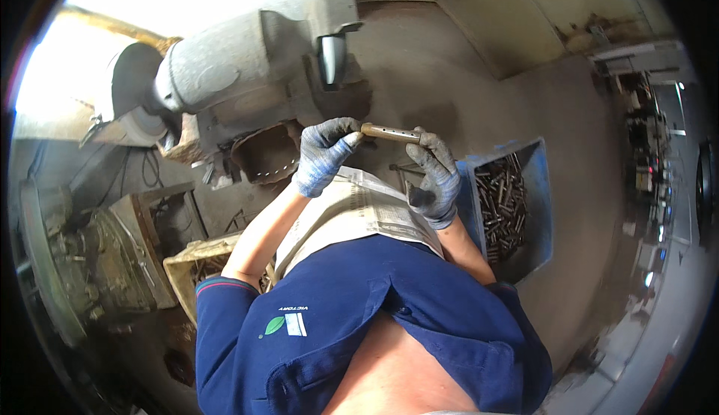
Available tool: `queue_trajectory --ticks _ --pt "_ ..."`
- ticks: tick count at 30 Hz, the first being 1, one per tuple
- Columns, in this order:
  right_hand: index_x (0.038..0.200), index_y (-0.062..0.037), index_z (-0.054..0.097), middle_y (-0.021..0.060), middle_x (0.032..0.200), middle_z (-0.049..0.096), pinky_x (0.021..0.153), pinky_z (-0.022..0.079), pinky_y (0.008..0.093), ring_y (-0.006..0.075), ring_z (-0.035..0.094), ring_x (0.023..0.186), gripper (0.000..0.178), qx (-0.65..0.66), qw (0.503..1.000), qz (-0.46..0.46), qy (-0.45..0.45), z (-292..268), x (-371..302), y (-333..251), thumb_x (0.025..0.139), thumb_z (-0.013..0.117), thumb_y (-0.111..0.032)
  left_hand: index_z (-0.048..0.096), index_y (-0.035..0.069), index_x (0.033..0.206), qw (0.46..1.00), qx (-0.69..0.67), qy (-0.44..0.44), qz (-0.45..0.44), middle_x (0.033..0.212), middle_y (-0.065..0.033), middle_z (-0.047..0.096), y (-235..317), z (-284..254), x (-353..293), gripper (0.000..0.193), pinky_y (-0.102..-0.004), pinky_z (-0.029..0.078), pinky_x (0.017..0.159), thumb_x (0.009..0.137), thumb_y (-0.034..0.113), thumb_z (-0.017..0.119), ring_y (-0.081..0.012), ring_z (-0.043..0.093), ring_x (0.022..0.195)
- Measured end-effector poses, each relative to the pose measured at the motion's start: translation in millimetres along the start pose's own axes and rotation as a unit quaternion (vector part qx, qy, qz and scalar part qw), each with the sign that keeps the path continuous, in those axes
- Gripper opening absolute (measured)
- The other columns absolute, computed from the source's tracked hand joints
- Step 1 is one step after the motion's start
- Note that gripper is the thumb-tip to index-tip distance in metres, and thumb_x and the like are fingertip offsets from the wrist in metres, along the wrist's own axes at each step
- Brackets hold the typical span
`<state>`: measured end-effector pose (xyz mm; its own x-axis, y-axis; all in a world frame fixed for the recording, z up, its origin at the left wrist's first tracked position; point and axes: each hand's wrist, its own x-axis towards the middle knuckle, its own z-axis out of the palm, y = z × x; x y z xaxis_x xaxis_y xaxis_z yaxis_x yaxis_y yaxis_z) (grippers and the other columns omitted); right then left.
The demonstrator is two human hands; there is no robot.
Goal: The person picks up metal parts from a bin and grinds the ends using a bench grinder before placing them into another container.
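Note:
A slim metal rod with a row of small dark holes along it (391,132) is held level between both hands, in front of my lap. My left hand (322,156), in a grey and blue work glove, pinches its left end between thumb and fingers. The gloved right hand (434,179) grips its right end with the fingertips, the thumb lower and apart. Just beyond the hands stands a bench grinder (225,67), its wheel (332,59) partly covered by a guard.
Close to my right sits a blue bin (545,205) with many metal rods (500,205). A pale crate (187,261) with more parts stands at my left, near a dirty machine (105,258). Under the grinder hangs a rusty tray (266,153). A pale apron (337,209) covers my lap.

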<state>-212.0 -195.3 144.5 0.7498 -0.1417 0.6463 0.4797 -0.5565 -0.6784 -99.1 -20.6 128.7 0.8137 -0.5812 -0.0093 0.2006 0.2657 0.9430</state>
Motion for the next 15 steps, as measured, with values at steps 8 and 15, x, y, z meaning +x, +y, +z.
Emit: queue_trajectory --ticks 8,15 --pt "0.097 -0.0040 0.064 0.0157 0.101 0.059 0.080 0.048 0.0358 0.0279 0.059 0.093 0.030 -0.265 0.954 0.135 0.028 -113 -48 -9 0.078 0.068 -0.026 0.062 -0.004 0.098 0.994 0.028 0.053 -0.087 0.084 -0.0043 0.064 -33 -26 -9 0.019 -0.0220 0.046 0.064 0.084 0.009 0.062 -0.0090 0.057 0.073" --pt "0.097 0.0036 0.061 0.0114 0.093 0.063 0.084 0.044 0.0318 0.0200 0.058 0.090 0.020 -0.343 0.870 0.335 0.118 -211 -119 -2 0.085 0.059 -0.013 0.064 -0.002 0.098 0.968 0.098 0.204 -0.107 0.086 -0.0081 0.065 -48 -75 -59 0.022 -0.0240 0.050 0.066 0.085 0.015 0.060 -0.0119 0.061 0.072"
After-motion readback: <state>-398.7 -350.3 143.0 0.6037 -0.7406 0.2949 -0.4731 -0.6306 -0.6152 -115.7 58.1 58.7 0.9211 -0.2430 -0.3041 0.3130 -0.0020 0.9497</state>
